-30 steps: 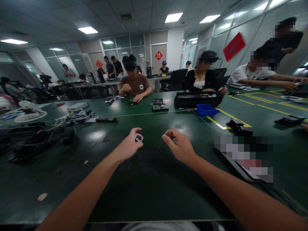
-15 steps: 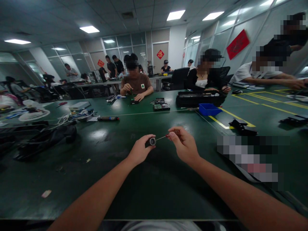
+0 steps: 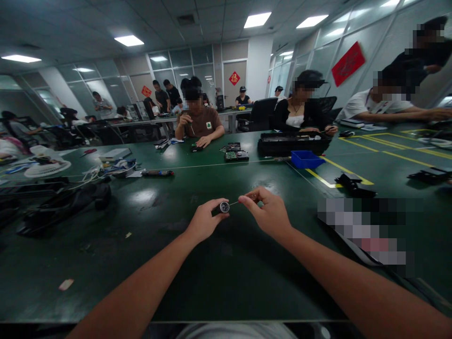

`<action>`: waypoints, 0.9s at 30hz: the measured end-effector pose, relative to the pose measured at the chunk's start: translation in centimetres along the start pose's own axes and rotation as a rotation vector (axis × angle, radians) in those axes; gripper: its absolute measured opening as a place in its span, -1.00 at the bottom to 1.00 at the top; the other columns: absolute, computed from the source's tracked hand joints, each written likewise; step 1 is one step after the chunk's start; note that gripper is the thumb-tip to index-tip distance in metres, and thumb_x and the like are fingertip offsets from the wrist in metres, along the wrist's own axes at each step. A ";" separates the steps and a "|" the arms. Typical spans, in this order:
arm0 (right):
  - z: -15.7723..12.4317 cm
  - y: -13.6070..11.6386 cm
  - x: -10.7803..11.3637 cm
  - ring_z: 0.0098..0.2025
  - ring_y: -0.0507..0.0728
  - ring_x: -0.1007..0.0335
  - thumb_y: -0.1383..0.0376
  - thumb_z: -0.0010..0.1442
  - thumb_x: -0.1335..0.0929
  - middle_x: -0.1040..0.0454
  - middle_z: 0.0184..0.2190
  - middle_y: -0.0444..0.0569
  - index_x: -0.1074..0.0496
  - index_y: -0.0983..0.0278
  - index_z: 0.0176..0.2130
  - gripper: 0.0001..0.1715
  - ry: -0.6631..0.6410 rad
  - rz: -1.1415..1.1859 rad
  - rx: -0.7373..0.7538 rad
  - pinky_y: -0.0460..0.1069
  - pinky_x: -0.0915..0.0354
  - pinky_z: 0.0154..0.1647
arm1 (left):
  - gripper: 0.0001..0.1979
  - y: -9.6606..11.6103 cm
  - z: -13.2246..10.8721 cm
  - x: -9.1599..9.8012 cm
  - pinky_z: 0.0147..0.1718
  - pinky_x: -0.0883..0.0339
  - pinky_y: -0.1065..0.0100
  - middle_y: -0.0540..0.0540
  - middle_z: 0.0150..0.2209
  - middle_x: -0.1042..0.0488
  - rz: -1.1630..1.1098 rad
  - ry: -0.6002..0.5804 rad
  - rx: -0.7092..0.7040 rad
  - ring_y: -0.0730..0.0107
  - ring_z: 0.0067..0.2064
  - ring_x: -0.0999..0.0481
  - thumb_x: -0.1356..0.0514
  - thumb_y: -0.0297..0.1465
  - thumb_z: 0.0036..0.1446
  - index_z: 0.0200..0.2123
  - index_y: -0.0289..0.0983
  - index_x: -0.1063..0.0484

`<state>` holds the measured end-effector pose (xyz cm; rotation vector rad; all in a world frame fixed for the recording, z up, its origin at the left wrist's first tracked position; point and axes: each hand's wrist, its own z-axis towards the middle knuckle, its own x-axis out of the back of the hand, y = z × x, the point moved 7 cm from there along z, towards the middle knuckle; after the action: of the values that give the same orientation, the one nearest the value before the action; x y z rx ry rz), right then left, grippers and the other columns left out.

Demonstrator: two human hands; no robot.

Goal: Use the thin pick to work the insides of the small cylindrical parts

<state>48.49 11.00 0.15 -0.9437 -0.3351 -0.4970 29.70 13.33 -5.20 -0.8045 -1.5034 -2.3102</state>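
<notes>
My left hand (image 3: 208, 221) grips a small black cylinder (image 3: 223, 207), its round, silvery-rimmed end turned towards me. Most of the cylinder's body is hidden behind my fingers. Just to the right, my right hand (image 3: 270, 212) pinches a thin screwdriver (image 3: 234, 203) by its red part, and the rest of its handle is covered by the hand. The screwdriver's shaft points left, with its tip at the cylinder's rim. Whether the tip sits inside or only touches the rim, I cannot tell. Both hands are held over the green table (image 3: 212, 287).
Ahead lie a pen-like tool (image 3: 157, 173), circuit boards (image 3: 236, 155) and a blue bin (image 3: 307, 160). Black parts (image 3: 355, 184) are on the right, and a black bag-like item (image 3: 67, 207) is on the left. A co-worker (image 3: 199, 125) sits across the table.
My right fingers have shifted slightly left, nearer the cylinder, and less of the screwdriver's shaft shows. My left hand stays nearly still. The co-worker across has raised one hand with a thin tool.
</notes>
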 end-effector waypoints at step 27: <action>-0.2 0.3 -1.0 -0.35 0.14 -0.44 0.21 0.27 -0.27 -0.50 -0.36 -0.05 -0.34 0.22 -0.10 -0.79 -0.043 0.195 -0.078 0.02 -0.29 -0.35 | -0.61 0.1 0.0 -0.1 0.20 -0.22 0.12 -0.08 0.05 -0.50 0.052 0.018 0.010 0.19 0.11 -0.43 -0.29 -0.42 0.14 0.06 -0.15 -0.47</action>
<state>47.87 11.27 -0.62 -1.0522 -0.2606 -0.3132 29.87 13.27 -5.15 -0.8081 -1.4676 -2.2643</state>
